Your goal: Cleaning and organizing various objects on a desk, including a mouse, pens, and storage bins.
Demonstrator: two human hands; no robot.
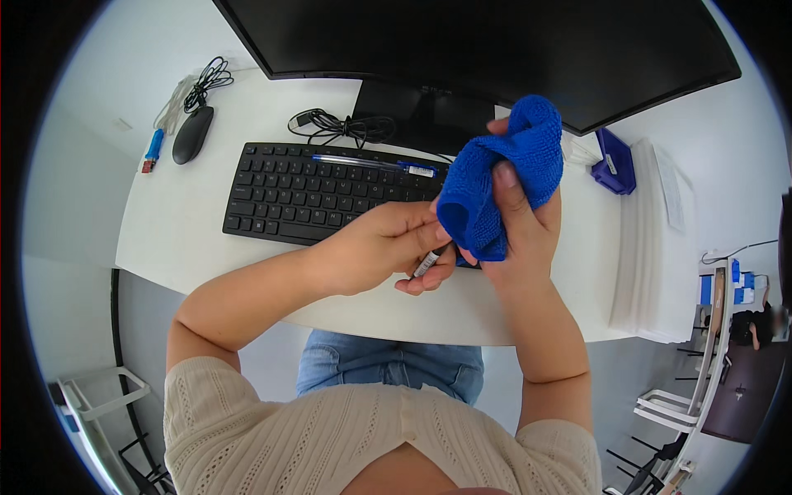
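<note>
My right hand [526, 229] grips a bunched blue terry cloth [504, 179], its thumb pressed on the front. At the cloth's lower left, my left hand [396, 244] has its thumb and forefinger together; a pen or marker [429, 263] with a pale printed label and dark end lies in its fingers, partly hidden. What the fingertips touch behind the cloth cannot be told. Below and behind both hands lies a black keyboard [291, 192], its right part covered. A clear pen with blue ends [365, 162] rests across the keyboard's upper rows.
A black monitor [482, 49] stands at the back, with a coiled black cable [346, 125] before its base. At left lie a black mouse [193, 136] and a blue USB connector [154, 145]. At right are a purple bin [615, 164] and stacked translucent sheets [649, 247]. A person [752, 328] is far right.
</note>
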